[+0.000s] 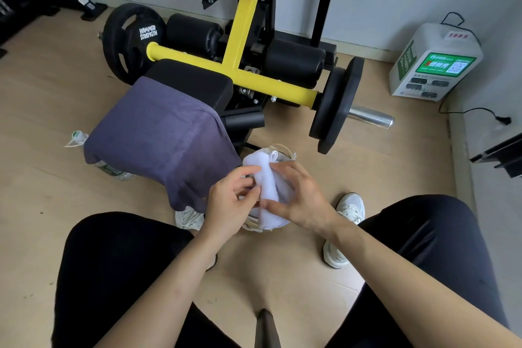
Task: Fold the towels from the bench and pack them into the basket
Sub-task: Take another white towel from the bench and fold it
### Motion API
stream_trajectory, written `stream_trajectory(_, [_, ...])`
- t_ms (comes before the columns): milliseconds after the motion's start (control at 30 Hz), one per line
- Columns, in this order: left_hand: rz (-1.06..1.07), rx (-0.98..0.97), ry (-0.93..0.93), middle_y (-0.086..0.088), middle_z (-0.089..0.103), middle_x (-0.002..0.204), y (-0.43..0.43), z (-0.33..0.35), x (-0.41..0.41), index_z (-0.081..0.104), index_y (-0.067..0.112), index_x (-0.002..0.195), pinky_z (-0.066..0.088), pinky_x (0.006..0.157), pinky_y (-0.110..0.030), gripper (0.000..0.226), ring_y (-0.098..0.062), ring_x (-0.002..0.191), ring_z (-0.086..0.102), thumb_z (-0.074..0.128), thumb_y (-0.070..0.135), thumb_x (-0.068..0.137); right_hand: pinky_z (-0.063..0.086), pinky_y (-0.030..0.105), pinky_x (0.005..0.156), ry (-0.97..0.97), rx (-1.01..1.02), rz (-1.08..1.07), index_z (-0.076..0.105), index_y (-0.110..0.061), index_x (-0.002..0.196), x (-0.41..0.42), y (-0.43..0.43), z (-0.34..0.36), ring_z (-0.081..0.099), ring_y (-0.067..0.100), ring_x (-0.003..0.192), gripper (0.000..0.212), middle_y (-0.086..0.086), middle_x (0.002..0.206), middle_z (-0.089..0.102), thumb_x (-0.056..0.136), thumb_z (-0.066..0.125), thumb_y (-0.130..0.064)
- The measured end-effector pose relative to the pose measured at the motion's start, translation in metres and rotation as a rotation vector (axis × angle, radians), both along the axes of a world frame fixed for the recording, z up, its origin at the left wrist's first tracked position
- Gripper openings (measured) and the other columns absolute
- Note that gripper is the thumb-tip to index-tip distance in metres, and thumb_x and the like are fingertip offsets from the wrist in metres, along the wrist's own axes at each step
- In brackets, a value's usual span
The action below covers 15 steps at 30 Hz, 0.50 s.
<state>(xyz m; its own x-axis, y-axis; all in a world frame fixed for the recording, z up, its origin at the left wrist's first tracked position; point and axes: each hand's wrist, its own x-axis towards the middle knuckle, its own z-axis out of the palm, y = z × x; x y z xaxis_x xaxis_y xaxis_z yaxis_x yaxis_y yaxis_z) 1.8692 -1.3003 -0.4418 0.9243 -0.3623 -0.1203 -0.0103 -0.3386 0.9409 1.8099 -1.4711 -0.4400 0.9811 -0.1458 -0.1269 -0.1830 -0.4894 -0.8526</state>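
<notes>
White towel, folded into a thick bundle, is clasped from both sides by the left hand and right hand, directly over the basket, probably to tuck it in; beyond the grip a purple towel drapes the bench pad, unfolded

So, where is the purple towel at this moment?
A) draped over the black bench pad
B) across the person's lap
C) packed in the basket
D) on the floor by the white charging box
A: the purple towel hangs over the bench pad, while the left hand and right hand hold the white towel at the basket.
</notes>
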Motion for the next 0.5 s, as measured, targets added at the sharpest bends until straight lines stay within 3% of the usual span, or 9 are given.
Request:
stream_trajectory(100, [0.035,-0.048,0.009,0.004,0.078,0.097,0.0,0.004,0.004,0.066,0.042,0.109,0.061,0.084,-0.042,0.043,-0.016,0.084,0.075,0.083,0.016,0.08,0.042,0.021,0.093,-0.04,0.095,-0.043,0.054,-0.022,0.136,-0.001,-0.006,0.007,0.051,0.01,0.117,0.068,-0.009,0.126,0.052,0.072,0.073,-0.031])
stream_trajectory(167, [0.067,-0.09,0.019,0.004,0.075,0.099,-0.001,0.006,0.007,0.066,0.039,0.111,0.058,0.084,-0.035,0.044,-0.016,0.087,0.073,0.086,0.018,0.078,0.044,0.019,0.095,-0.082,0.218,-0.055,0.055,-0.025,0.136,-0.002,-0.011,0.011,0.052,0.007,0.123,0.06,-0.012,0.134,0.056,0.079,0.072,-0.015])
stream_trajectory(267, [0.069,-0.148,0.057,0.002,0.066,0.122,-0.001,0.01,0.007,0.063,0.034,0.121,0.052,0.094,-0.031,0.042,-0.015,0.111,0.067,0.08,0.02,0.085,0.049,0.03,0.1,-0.11,0.429,-0.069,0.059,-0.024,0.134,-0.005,-0.013,0.019,0.057,0.015,0.124,0.054,-0.007,0.139,0.058,0.088,0.064,0.003])
stream_trajectory(333, [-0.003,-0.26,0.18,0.005,0.058,0.137,0.001,0.013,0.005,0.058,0.036,0.129,0.052,0.103,-0.039,0.043,-0.009,0.121,0.063,0.072,0.022,0.091,0.053,0.038,0.098,-0.097,0.557,-0.086,0.062,-0.021,0.131,-0.006,-0.012,0.023,0.062,0.021,0.118,0.049,-0.003,0.138,0.06,0.091,0.059,0.007])
stream_trajectory(400, [-0.076,-0.384,0.332,0.008,0.055,0.143,0.002,0.018,0.004,0.054,0.038,0.136,0.056,0.099,-0.043,0.049,-0.001,0.118,0.064,0.068,0.018,0.094,0.052,0.042,0.1,-0.075,0.649,-0.114,0.064,-0.02,0.129,-0.007,-0.012,0.024,0.063,0.021,0.117,0.046,-0.002,0.136,0.061,0.092,0.057,0.007])
stream_trajectory(500, [-0.135,-0.44,0.433,0.013,0.057,0.143,0.004,0.016,0.005,0.053,0.042,0.14,0.059,0.094,-0.045,0.06,-0.013,0.121,0.066,0.071,0.017,0.088,0.05,0.049,0.102,-0.016,0.693,-0.127,0.064,-0.024,0.128,-0.006,-0.014,0.02,0.063,0.023,0.118,0.043,0.002,0.136,0.06,0.093,0.059,0.001])
